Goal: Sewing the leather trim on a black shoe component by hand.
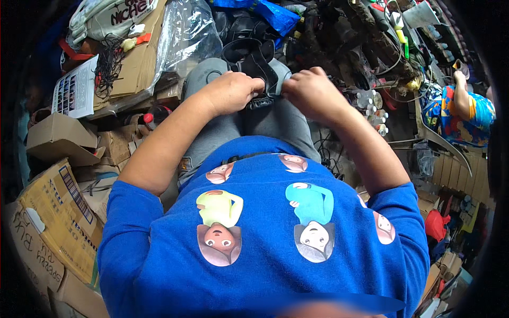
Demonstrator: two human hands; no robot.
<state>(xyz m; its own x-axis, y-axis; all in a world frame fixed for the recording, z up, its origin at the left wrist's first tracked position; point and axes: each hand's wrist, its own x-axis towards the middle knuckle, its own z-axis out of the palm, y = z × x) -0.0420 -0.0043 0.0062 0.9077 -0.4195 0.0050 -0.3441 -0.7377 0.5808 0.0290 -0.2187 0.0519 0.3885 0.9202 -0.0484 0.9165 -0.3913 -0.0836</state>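
Observation:
A black strapped item, perhaps a sandal or shoe, rests between my knees over the grey trousers. It has a round loop and a wide band; its lower part is partly hidden. At its left side, my left hand is closed, thumb and fingers pinched against the black edge. My right hand is just right of the item, fingers curled together above my right knee. Whatever lies in its fingertips, if anything, is too small to make out.
Cardboard boxes and flat cardboard are piled on the left. Clear plastic sheeting lies ahead. Small bottles stand to the right. Farther right, another person in bright patterned clothing sits near a curved strip.

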